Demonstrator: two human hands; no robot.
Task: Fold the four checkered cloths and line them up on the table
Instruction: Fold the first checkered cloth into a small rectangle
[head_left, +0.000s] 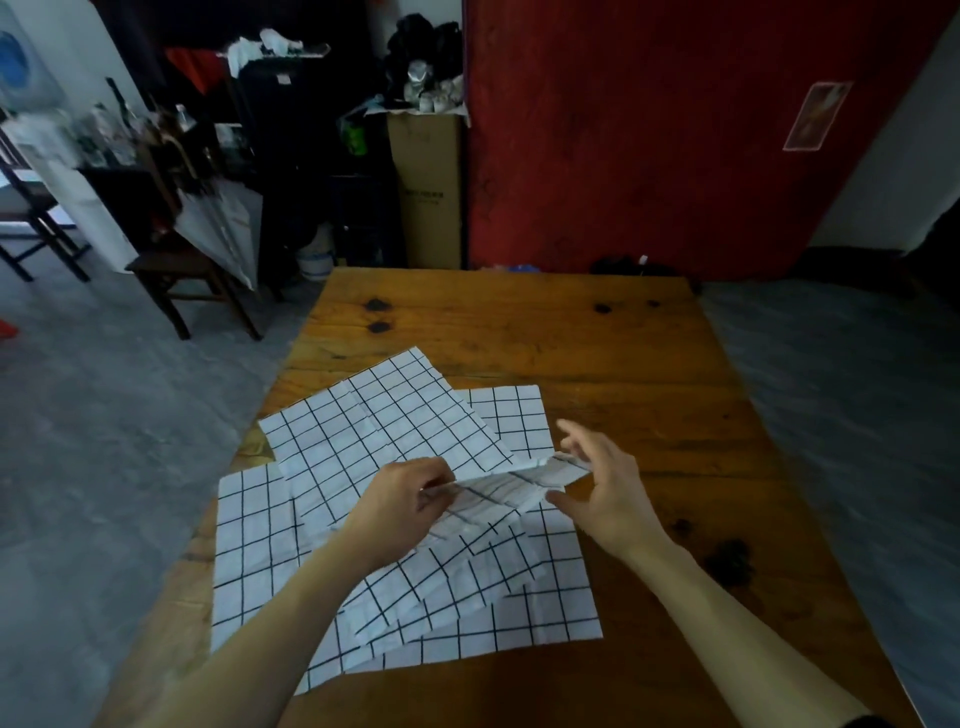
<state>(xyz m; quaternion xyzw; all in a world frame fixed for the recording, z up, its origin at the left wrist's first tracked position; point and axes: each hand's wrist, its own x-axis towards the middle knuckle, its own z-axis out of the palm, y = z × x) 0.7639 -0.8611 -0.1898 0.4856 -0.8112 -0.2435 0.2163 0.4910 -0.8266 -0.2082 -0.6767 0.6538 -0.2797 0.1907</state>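
My left hand (402, 501) pinches the near-left end of a raised, blurred fold of white cloth with a black grid (511, 488), held just above the pile. My right hand (605, 486) hovers at the fold's right end with fingers spread and loose, grasping nothing that I can see. The other white black-checked cloths (363, 426) lie overlapping and unfolded on the near-left part of the brown wooden table (597, 338), one corner reaching far left, another spreading near right.
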